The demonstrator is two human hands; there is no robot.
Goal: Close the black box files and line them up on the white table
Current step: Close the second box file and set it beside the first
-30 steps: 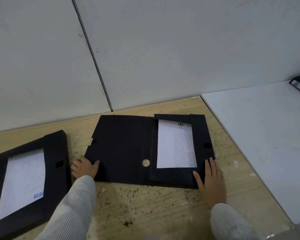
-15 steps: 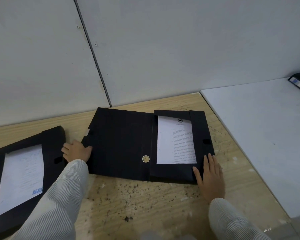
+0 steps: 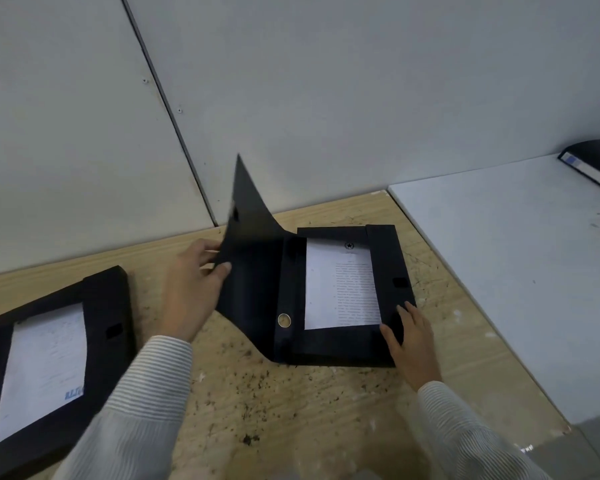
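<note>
The left hand [image 3: 187,289], fingers now pinching the cover flap [image 3: 246,244], has swung it up off the wooden worktop [image 3: 291,403] while the right hand [image 3: 413,341], fingers spread, pins the box file [image 3: 343,344], so closing is underway.

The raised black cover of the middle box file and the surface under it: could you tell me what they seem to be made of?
Raised cover: probably thin matte plastic or coated card; it curves where the left hand lifts its edge, with no gloss. Work surface: likely plywood or bare wood, pale tan with grain lines and dark specks, unvarnished by its look.
</note>
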